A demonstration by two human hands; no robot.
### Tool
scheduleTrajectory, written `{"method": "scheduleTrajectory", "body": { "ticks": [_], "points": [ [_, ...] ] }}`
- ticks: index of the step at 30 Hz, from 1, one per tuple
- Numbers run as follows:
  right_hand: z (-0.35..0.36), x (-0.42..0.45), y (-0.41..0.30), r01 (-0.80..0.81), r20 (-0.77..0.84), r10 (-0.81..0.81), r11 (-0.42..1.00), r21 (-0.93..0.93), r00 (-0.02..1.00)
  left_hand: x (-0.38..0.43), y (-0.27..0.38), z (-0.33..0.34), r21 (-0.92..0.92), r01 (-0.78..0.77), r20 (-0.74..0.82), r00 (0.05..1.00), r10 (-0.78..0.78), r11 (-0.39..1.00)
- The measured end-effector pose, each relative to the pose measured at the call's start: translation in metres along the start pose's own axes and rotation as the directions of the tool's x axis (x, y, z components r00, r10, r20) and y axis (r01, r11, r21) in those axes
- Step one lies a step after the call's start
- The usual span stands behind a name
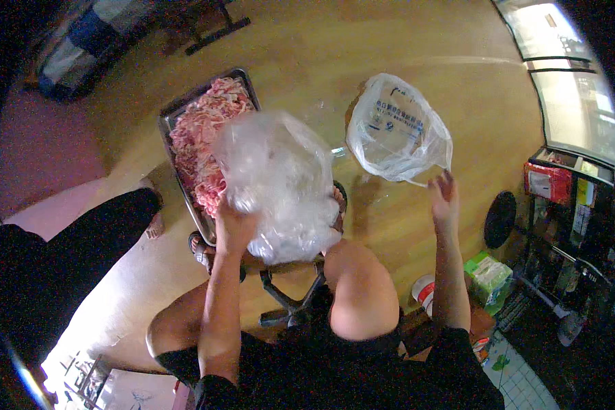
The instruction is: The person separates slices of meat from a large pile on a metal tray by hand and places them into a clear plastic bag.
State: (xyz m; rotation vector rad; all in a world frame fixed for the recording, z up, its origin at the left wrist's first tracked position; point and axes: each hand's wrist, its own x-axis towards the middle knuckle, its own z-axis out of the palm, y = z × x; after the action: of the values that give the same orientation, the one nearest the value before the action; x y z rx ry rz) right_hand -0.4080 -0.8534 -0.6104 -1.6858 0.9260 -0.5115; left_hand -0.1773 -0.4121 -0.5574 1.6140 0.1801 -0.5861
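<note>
My left hand (236, 228) is closed around a bunched clear plastic bag (282, 179), which looks puffed up and blurred and hides part of a metal tray (248, 84). On that tray lies a heap of pink and white stringy or crumpled pieces (205, 133), of a material I cannot tell. Out to the right, my right hand (444, 189) pinches the edge of a thin white plastic bag (400, 130). This bag bears blue printing and spreads out over the floor, its mouth turned towards me.
Another person's dark-clothed leg (102, 220) reaches in from the left. The base of a swivel chair (292, 302) stands between my legs. At right are a green package (489, 279), a black round object (500, 219) and a dark rack holding a red packet (547, 183).
</note>
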Motion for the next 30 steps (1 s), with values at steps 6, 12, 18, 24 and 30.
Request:
{"method": "scheduleTrajectory", "body": {
  "ticks": [6,12,18,24,30],
  "points": [
    [0.029,-0.078,-0.195,0.003,0.394,0.06,0.987,-0.159,0.917,-0.039,0.102,-0.082,-0.205,-0.048,-0.086,0.996,0.031,0.978],
    [0.065,-0.164,-0.327,-0.263,0.53,0.079,0.923,0.282,0.844,-0.13,0.168,-0.159,-0.196,-0.28,-0.22,0.946,0.236,0.94],
    [0.139,-0.328,-0.311,-0.367,0.939,-0.004,0.92,0.139,0.344,-0.218,0.14,-0.166,-0.1,-0.336,-0.195,0.93,0.312,0.937],
    [0.163,-0.424,-0.295,-0.826,0.952,0.06,0.516,0.228,0.301,-0.31,0.069,-0.129,0.05,-0.305,-0.057,0.95,0.308,0.951],
    [0.133,-0.418,-0.271,-0.836,0.924,0.015,0.432,0.338,0.381,-0.344,0.001,-0.11,0.545,-0.516,0.224,0.85,0.478,0.661]
  ]
}}
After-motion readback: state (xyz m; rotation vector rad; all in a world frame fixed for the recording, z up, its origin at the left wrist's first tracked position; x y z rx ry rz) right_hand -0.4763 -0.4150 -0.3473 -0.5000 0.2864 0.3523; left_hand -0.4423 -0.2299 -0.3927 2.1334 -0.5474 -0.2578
